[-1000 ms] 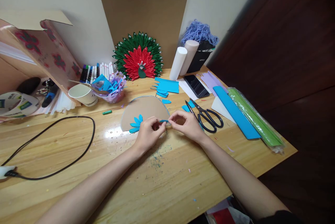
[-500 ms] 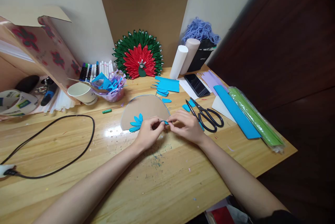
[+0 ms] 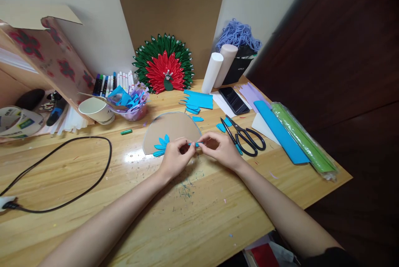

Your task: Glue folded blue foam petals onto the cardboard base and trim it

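Between the fingertips of my left hand [image 3: 177,156] and my right hand [image 3: 220,149] is a small blue paper petal [image 3: 197,144]. Both hands pinch it, one at each end, above the near edge of a rounded cardboard piece [image 3: 174,127]. Several blue petals [image 3: 161,146] fan out on the cardboard's left side, beside my left hand. To the right of my right hand lie black-handled scissors [image 3: 246,136] and a dark pen [image 3: 229,130]. Loose blue petals [image 3: 221,127] lie by the pen, and another blue petal [image 3: 197,119] is at the cardboard's upper right edge.
A red and green paper peacock [image 3: 166,65] leans on a cardboard sheet [image 3: 174,13] at the back. Blue paper [image 3: 199,100], a phone [image 3: 233,100] and wrapped green paper [image 3: 304,140] lie to the right. A paper cup [image 3: 97,110], scrap bowl [image 3: 132,113] and black cable [image 3: 110,159] are left.
My fingertips have shifted slightly on the blue petal, and my right fingers have changed their bend. The whole view has moved a little; the other things lie as before.
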Demonstrator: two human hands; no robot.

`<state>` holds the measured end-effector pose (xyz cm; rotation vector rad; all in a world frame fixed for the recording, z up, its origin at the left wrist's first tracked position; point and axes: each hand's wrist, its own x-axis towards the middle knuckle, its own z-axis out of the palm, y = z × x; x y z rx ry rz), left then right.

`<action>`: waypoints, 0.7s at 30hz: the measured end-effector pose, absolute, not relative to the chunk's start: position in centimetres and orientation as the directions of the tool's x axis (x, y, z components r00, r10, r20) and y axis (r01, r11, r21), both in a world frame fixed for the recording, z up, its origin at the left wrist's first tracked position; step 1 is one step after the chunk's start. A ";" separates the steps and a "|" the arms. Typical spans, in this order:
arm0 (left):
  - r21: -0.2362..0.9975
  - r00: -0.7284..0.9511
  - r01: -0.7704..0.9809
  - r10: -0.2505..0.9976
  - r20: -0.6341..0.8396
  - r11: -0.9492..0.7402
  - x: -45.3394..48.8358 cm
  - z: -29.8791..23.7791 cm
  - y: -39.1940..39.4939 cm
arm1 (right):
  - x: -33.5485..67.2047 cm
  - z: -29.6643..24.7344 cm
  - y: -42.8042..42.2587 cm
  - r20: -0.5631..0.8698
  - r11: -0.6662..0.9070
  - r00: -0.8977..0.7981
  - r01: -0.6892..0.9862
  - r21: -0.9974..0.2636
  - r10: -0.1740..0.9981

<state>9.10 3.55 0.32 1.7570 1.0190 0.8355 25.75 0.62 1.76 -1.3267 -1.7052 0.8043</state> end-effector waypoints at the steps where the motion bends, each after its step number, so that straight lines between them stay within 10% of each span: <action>1: 0.914 0.430 0.296 0.893 0.133 -0.278 9.1 0.3 3.5 | 25.7 1.7 0.6 0.179 0.207 -0.107 0.418 -0.884 0.978; 21: 0.835 0.439 0.400 0.879 0.187 -0.377 9.1 0.0 3.7 | 27.7 1.8 1.6 -0.004 0.016 -0.047 0.422 -0.907 0.999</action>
